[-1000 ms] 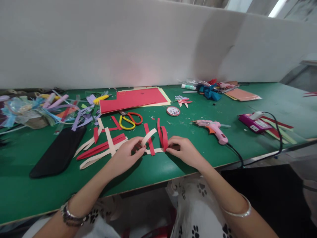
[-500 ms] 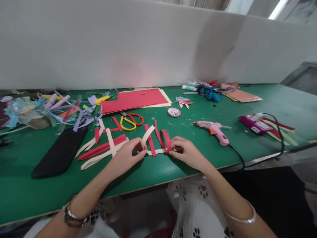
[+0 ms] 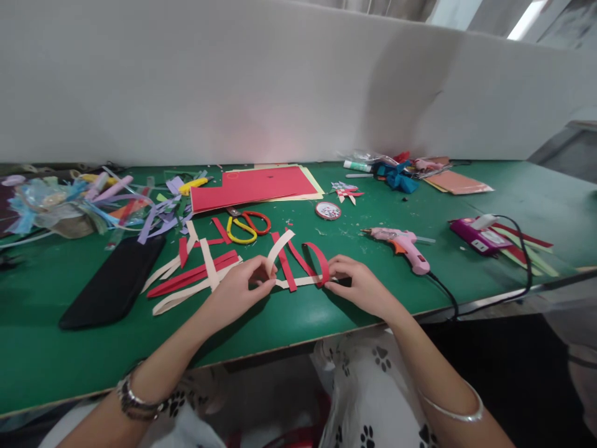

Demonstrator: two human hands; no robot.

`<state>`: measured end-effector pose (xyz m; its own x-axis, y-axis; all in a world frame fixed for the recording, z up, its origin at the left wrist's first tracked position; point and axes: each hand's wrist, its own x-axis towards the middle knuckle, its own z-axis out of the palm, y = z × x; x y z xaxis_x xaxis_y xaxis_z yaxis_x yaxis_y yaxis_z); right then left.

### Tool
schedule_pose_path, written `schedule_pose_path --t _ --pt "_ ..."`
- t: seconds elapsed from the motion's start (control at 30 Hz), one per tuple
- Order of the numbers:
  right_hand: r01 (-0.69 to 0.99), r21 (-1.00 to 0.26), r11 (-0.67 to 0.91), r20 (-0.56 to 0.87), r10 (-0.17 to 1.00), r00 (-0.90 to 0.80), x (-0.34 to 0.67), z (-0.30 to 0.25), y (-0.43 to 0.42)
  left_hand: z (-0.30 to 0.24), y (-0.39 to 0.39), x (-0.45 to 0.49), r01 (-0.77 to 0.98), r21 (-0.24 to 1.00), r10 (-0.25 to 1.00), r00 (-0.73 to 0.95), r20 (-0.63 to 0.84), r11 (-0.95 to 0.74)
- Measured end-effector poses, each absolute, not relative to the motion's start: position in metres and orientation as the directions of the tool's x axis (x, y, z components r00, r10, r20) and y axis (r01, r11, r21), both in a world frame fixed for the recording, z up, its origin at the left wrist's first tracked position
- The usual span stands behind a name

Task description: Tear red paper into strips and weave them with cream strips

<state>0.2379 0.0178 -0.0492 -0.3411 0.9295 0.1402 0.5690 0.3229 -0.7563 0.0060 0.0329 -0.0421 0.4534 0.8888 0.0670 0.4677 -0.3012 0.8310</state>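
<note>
My left hand (image 3: 245,283) pinches a cream paper strip (image 3: 280,250), whose free end curls upward. Opposite it, my right hand (image 3: 354,281) pinches the end of a red paper strip (image 3: 318,258) that bends over in a loop. Between the hands a cream strip (image 3: 303,281) runs sideways, and a straight red strip (image 3: 284,264) crosses it. Left of my left hand lie folded red strips (image 3: 196,274) and cream strips (image 3: 186,295), partly overlapping. Scissors (image 3: 241,231) with one yellow and one orange handle lie behind them.
A pink glue gun (image 3: 403,242) with a black cord lies to the right, near a purple box (image 3: 478,236). A black pouch (image 3: 114,283) lies at left beside tangled ribbon scraps (image 3: 163,214). Red card sheets (image 3: 268,188) and a round tin (image 3: 328,210) are farther back.
My right hand has moved slightly right with the red strip, so its loop stands farther from the straight red strip. My left hand keeps its pinch in nearly the same place.
</note>
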Motion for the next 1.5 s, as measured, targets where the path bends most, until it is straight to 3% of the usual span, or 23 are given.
schedule_pose_path --t 0.33,0.63,0.9,1.07,1.27,1.43,1.5 --pt "0.546 -0.721 0.426 0.206 0.884 -0.419 0.226 -0.045 0.014 -0.039 0.033 0.008 0.536 0.763 0.876 0.474 0.083 -0.362" --pt "0.573 -0.721 0.39 0.172 0.902 -0.396 0.226 -0.045 0.013 -0.04 0.032 0.008 0.558 0.721 0.859 0.503 0.099 -0.41" --pt "0.552 -0.744 0.376 0.113 0.885 -0.452 0.225 -0.04 0.013 -0.04 0.03 0.014 0.512 0.688 0.762 0.641 0.092 -0.514" --pt "0.52 -0.748 0.413 0.139 0.863 -0.485 0.23 -0.04 0.014 -0.045 0.03 0.016 0.535 0.605 0.73 0.674 0.115 -0.589" --pt "0.378 -0.904 0.198 0.069 0.942 -0.328 0.25 -0.041 0.015 -0.043 0.029 0.016 0.555 0.576 0.724 0.683 0.096 -0.6" --pt "0.332 -0.933 0.141 0.049 0.961 -0.271 0.255 -0.044 0.016 -0.041 0.028 0.016 0.562 0.582 0.73 0.678 0.082 -0.588" --pt "0.295 -0.946 0.136 0.089 0.982 -0.168 0.262 -0.046 0.017 -0.042 0.029 0.015 0.563 0.581 0.732 0.676 0.085 -0.588"
